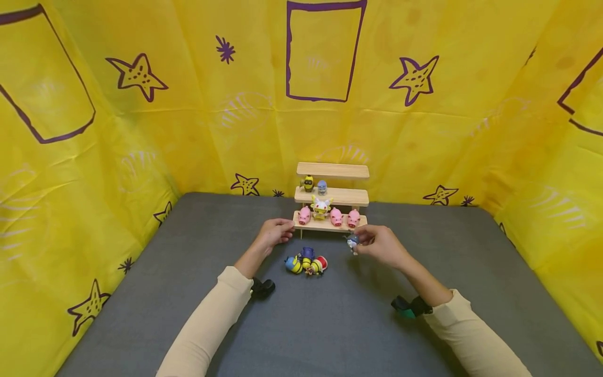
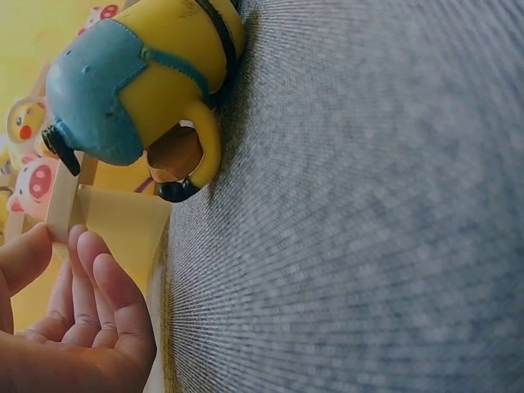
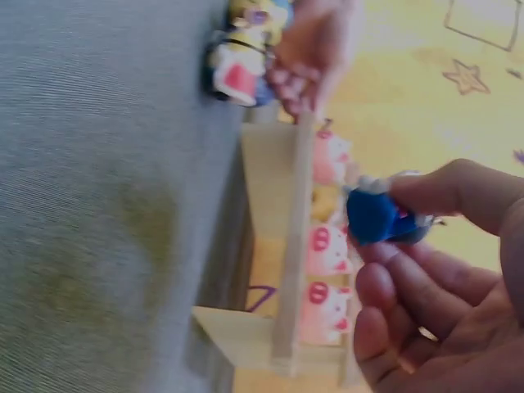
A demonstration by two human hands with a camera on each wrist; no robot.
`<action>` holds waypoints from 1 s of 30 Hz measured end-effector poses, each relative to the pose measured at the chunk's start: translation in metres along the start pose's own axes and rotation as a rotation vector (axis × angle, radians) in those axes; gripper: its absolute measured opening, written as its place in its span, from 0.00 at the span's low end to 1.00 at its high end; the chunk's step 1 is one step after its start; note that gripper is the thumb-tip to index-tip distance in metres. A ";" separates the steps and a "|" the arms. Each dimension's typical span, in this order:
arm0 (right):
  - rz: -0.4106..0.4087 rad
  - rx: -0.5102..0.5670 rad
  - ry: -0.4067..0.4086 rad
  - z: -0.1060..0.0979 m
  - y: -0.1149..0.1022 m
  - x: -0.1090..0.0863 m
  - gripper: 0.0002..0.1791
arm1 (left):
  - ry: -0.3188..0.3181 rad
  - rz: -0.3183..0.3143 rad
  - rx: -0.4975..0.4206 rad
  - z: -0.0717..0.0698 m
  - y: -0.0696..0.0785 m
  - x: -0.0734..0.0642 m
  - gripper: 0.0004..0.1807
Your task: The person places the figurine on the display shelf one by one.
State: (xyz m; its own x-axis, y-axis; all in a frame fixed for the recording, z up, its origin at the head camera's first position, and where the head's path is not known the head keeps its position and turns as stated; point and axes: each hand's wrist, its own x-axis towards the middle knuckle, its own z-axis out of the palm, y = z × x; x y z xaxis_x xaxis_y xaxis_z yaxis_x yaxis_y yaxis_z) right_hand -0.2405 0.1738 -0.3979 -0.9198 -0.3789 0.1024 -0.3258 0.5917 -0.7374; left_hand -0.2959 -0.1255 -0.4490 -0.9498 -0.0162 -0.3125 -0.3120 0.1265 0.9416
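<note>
A three-tier wooden shelf (image 1: 332, 198) stands at the back of the grey table (image 1: 330, 324). Its bottom tier carries pink pigs (image 1: 336, 216) and a yellow-white figure (image 1: 321, 206); two small figures (image 1: 314, 185) stand on the middle tier. My left hand (image 1: 286, 230) pinches the left end of the bottom tier, with thumb and fingertips (image 2: 86, 246) at the shelf end (image 2: 64, 205). My right hand (image 1: 365, 242) holds a small blue-and-white figure (image 1: 352, 242) just in front of the shelf's right end. In the right wrist view the blue figure (image 3: 372, 217) sits between thumb and fingers beside the pigs (image 3: 327, 250).
A pile of toy figures (image 1: 306, 263), with a yellow-and-blue one (image 2: 139, 78) among them, lies on the table between my hands. Yellow cloth with purple stars (image 1: 136, 76) walls in the table at the back and both sides. The top tier (image 1: 332, 169) is bare.
</note>
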 end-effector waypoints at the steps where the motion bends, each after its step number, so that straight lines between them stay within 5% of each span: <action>1: -0.007 0.027 0.016 -0.003 -0.001 0.001 0.18 | 0.000 0.000 0.001 0.000 0.000 0.000 0.17; 7: -0.047 0.082 0.063 -0.019 -0.006 0.010 0.20 | 0.004 -0.006 0.002 0.000 0.002 0.001 0.17; 30: 0.060 0.140 0.207 -0.041 -0.013 0.060 0.23 | 0.009 -0.008 -0.012 0.002 0.001 0.002 0.16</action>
State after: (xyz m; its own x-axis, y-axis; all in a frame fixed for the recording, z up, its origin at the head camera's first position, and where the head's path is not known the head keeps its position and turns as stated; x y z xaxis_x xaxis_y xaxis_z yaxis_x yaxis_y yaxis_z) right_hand -0.3002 0.1727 -0.3543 -0.9665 -0.1836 0.1794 -0.2489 0.4988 -0.8302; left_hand -0.2981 -0.1238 -0.4489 -0.9475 -0.0256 -0.3186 -0.3194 0.1144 0.9407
